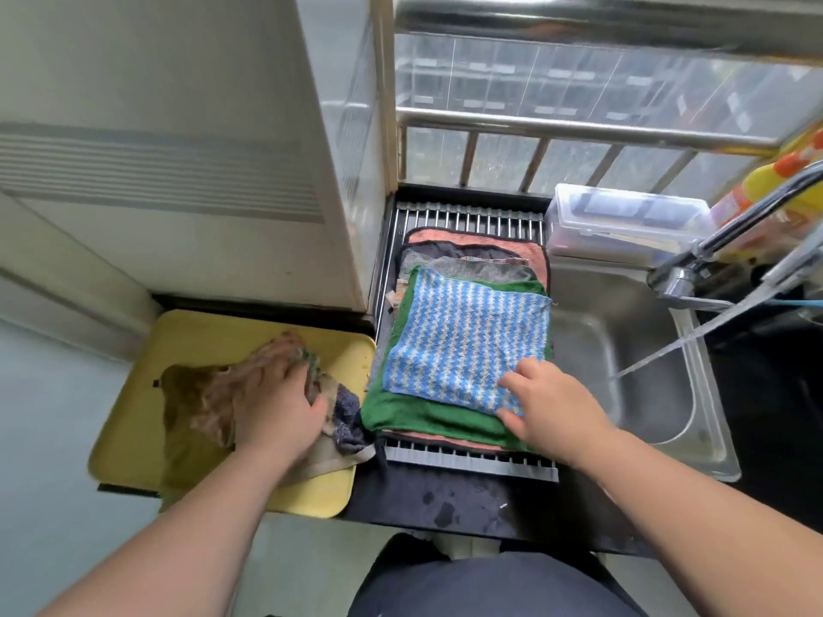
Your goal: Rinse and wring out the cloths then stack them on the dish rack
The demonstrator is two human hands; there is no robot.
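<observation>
A stack of cloths lies on the dish rack: a blue-and-white patterned cloth on top, a green cloth under it, then grey and pink ones. My right hand rests on the near right corner of the blue-and-white cloth, thumb at its edge. To the left, a heap of dirty brownish cloths lies on a yellow tray. My left hand grips the top of that heap, fingers curled into the fabric.
The steel sink is right of the rack, with water running from the faucet. A clear plastic box and yellow bottles stand behind it. A white appliance rises at the left. The dark counter edge is wet.
</observation>
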